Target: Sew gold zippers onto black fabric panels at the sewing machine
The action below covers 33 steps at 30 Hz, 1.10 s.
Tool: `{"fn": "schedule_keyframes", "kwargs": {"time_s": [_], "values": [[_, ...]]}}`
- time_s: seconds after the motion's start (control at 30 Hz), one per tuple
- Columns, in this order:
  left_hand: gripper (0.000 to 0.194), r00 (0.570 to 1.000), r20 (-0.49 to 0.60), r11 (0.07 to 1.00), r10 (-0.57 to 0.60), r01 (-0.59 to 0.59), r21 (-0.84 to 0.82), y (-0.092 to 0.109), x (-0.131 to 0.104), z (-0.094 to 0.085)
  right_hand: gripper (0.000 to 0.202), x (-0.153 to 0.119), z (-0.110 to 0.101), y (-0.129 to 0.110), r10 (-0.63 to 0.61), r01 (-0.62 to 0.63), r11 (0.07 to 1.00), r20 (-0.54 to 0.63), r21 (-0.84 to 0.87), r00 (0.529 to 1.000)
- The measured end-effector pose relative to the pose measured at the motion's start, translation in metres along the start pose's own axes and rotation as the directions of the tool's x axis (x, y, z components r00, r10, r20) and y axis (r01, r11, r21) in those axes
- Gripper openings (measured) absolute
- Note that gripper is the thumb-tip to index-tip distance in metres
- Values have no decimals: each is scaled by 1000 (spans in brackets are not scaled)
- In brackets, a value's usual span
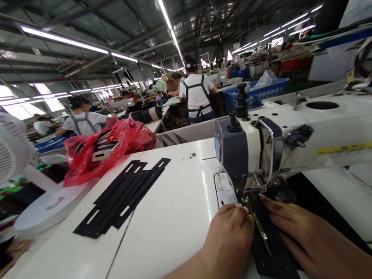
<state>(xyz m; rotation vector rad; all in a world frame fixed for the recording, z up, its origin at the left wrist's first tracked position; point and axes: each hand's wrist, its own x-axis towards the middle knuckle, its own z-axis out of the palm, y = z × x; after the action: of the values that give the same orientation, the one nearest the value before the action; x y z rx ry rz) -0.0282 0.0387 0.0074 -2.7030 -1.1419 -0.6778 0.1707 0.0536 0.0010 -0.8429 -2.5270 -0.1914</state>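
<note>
Under the needle area of a white and grey sewing machine (236,150) lies a black strip (272,262) with a gold-coloured zipper (260,228) along its slot. My left hand (231,240) is at the strip's left edge near the presser foot, fingers curled and pinching the edge. My right hand (305,233) lies on the strip's right side with fingers stretched out flat, over a larger black piece (326,212) that runs beneath the machine arm.
Black slotted strips (121,196) lie stacked on the white table (164,226). Behind them is a red plastic bag (129,136). A white fan (49,204) stands at the left. Blue basket (259,93) and people are farther back.
</note>
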Motion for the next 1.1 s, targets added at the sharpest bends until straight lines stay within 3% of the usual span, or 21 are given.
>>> {"fn": "schedule_keyframes", "kwargs": {"time_s": [0.23, 0.47, 0.63, 0.73, 0.83, 0.93, 1.1], "values": [[7, 997, 31, 996, -73, 75, -52, -7, 4, 4, 42, 4, 8, 12, 29, -30, 998, 14, 55, 999], [13, 988, 118, 989, -96, 108, -97, -10, 5, -3, 31, 18, 4, 15, 167, -180, 961, 76, 209, 983], [19, 985, 130, 985, -113, 128, -114, -7, 0, -5, 17, 33, -1, 16, 156, -198, 921, 148, 336, 977], [29, 984, 121, 982, -133, 147, -117, -3, -2, -7, 18, 33, 0, 16, 145, -181, 936, 138, 303, 980], [26, 979, 130, 981, -156, 169, -95, 1, -4, -9, 23, 30, 7, 18, 204, -212, 950, 61, 230, 977], [24, 981, 131, 985, -143, 154, -79, 3, -5, -9, 22, 28, 14, 21, 326, -329, 926, 47, 183, 944], [21, 988, 108, 990, -112, 120, -67, 2, -4, -7, 21, 30, 16, 22, 461, -485, 832, 152, 271, 875]]}}
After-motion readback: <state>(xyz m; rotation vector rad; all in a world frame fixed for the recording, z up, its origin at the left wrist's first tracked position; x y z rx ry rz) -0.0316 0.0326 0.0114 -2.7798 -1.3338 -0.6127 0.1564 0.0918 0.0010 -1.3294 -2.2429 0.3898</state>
